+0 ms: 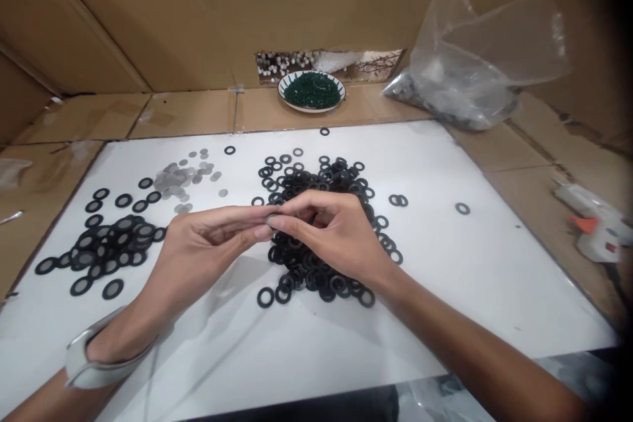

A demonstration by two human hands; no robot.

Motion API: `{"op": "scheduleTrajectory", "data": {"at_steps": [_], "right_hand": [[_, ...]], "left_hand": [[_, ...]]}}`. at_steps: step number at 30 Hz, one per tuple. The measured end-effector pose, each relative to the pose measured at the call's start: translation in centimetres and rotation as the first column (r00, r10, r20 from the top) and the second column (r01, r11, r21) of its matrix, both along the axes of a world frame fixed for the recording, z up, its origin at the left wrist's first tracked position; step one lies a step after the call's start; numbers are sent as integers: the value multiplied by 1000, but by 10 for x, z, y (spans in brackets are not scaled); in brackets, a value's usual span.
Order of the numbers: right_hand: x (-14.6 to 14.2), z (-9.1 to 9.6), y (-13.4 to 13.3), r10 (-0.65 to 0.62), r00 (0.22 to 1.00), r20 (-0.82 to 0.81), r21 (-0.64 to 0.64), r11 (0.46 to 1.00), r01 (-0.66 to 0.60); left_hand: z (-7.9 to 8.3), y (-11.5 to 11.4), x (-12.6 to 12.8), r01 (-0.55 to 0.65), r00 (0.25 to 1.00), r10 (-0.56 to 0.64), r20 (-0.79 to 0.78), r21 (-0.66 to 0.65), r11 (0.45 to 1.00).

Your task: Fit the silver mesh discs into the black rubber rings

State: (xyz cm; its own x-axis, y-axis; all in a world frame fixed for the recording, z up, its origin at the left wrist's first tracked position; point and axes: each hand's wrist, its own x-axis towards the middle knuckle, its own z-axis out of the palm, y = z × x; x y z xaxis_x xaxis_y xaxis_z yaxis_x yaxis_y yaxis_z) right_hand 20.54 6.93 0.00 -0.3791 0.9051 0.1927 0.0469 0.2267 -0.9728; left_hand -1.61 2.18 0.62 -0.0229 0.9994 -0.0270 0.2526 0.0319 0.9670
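Over the middle of the white board, my left hand (190, 247) and my right hand (346, 237) meet fingertip to fingertip. Both pinch one small rubber washer (270, 220), dark at the edge with some grey showing; the fingers hide most of it. Below and behind my right hand lies a big heap of black rubber washers (316, 277) with open centres. Left of my left hand is a pile of black washers with grey discs in their centres (113, 237). Beyond that hand, thin grey discs (175, 178) lie loosely scattered.
A patterned plate (281, 96) of dark green bits stands behind the white board (445, 303). At the back right slumps a clear plastic bag (459, 92) of grey pieces. A white glue gun (596, 231) lies on cardboard at the right. Cardboard walls (198, 20) enclose the back.
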Motion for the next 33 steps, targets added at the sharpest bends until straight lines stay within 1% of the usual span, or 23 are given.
{"op": "scheduleTrajectory", "data": {"at_steps": [5, 9, 16, 21, 25, 27, 29, 31, 33], "right_hand": [[2, 3, 0, 23, 999, 35, -3, 1000, -23], [4, 6, 1, 40, 994, 100, 46, 998, -45], [8, 9, 0, 68, 982, 178, 122, 988, -90], [9, 9, -1, 67, 979, 195, 212, 971, -108], [9, 6, -2, 55, 974, 218, 296, 948, -120], [9, 3, -2, 43, 968, 246, 343, 930, -129], [8, 1, -3, 28, 957, 287, 388, 911, -143], [8, -2, -4, 9, 933, 360, 417, 893, -169], [8, -4, -6, -19, 886, 463, 434, 876, -208]], "left_hand": [[0, 0, 2, -25, 1000, 25, -5, 46, 999], [3, -2, 2, -47, 999, 47, 4, 84, 995], [4, -3, 1, -32, 999, 28, 44, 100, 994], [5, -2, 2, -42, 998, 39, 44, 82, 996], [6, -3, 3, -55, 998, 57, -18, 89, 994], [3, -4, 2, -57, 996, 64, -57, 117, 991], [-1, -5, 1, -26, 994, 41, -99, 153, 988], [-5, -6, -1, 62, 989, -35, -140, 192, 979], [-8, -6, -4, 170, 971, -127, -200, 215, 962]]}}
